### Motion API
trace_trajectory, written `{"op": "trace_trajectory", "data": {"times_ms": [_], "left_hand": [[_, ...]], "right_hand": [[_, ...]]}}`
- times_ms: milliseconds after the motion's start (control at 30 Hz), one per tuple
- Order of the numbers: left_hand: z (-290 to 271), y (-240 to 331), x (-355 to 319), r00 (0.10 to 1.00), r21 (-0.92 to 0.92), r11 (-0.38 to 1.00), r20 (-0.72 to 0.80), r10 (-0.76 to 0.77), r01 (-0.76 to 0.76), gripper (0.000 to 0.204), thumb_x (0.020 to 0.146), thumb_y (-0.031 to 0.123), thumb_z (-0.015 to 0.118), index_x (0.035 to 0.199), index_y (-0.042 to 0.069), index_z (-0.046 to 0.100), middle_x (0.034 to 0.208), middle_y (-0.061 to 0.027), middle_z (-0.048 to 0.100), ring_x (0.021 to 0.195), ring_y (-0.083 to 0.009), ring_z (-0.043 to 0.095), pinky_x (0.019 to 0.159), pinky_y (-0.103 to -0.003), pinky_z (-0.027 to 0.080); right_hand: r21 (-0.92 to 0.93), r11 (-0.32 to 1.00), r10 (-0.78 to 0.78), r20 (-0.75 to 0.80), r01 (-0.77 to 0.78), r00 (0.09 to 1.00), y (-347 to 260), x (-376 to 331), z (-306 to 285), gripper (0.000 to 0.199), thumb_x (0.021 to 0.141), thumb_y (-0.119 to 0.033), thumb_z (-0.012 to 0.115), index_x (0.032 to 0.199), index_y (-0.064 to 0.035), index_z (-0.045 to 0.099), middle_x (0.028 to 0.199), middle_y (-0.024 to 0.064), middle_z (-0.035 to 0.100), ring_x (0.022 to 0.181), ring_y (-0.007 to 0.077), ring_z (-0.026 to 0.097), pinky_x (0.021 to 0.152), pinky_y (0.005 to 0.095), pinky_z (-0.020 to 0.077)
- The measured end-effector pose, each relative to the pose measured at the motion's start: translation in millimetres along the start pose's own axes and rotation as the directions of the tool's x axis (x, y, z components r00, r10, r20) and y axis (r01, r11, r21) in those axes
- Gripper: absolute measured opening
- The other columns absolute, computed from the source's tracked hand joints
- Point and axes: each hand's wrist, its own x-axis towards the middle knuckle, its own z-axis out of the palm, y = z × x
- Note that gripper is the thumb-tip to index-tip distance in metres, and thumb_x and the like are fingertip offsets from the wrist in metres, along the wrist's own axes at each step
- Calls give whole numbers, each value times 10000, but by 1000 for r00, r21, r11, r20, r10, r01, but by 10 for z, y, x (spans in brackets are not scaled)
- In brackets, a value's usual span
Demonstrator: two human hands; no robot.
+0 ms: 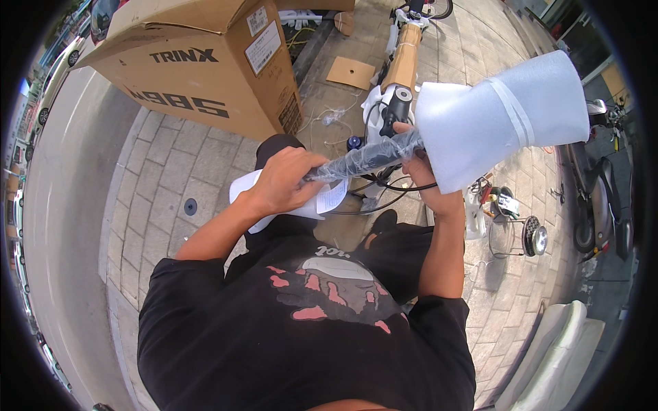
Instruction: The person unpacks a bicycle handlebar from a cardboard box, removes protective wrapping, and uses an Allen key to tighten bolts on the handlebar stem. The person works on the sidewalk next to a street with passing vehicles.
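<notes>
Closed around the left end of a film-wrapped dark tube (367, 159), the left hand (288, 178) grips opposite the right hand (433, 185), whose partly hidden fingers pinch its right end beside a bulky white foam wrap (500, 116). Held crosswise before the torso, the tube lies just to the near side of a bicycle stem (398, 104); a large cardboard carton (199, 75) stands at far left on grey paving (161, 198).
</notes>
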Motion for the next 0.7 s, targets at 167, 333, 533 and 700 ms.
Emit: {"op": "trace_trajectory", "data": {"times_ms": [167, 333, 533, 700], "left_hand": [[-17, 21, 83, 999, -23, 1000, -48, 12, -13, 416, 811, 96, 835, 1195, 31, 688, 916, -122, 691, 810, -339, 636, 733, -425, 479], [-56, -49, 5, 996, -8, 998, -68, -55, 54, 409, 844, 80, 815, 1217, 8, 663, 926, -135, 694, 798, -348, 634, 730, -425, 480], [-58, 13, -67, 996, -50, 997, 58, -63, 66, 404, 827, 128, 813, 1205, 53, 689, 931, -110, 695, 867, -346, 646, 774, -431, 481], [-10, 29, 34, 958, -4, 999, 285, 32, -32, 378, 893, 233, 813, 1219, 75, 704, 959, -89, 710, 935, -315, 672, 831, -430, 504]], "right_hand": [[63, 998, 11, -137, -2, 990, -3, 60, 32, 415, 1027, -156, 739, 1366, 63, 643, 951, 74, 710, 688, 110, 572, 597, 273, 471], [148, 967, 207, 16, -207, 978, -140, 270, -2, 386, 1014, -238, 782, 1248, 44, 661, 982, 139, 760, 647, 117, 574, 534, 266, 480], [-311, 949, -62, -19, 53, 998, -60, 6, 27, 210, 1039, -239, 742, 1080, -34, 728, 847, 39, 689, 643, 117, 560, 566, 288, 462], [177, 864, 497, -146, -472, 855, 407, -858, 45, 214, 1023, -180, 746, 1104, 16, 721, 926, 75, 708, 625, 106, 569, 545, 268, 449]]}}
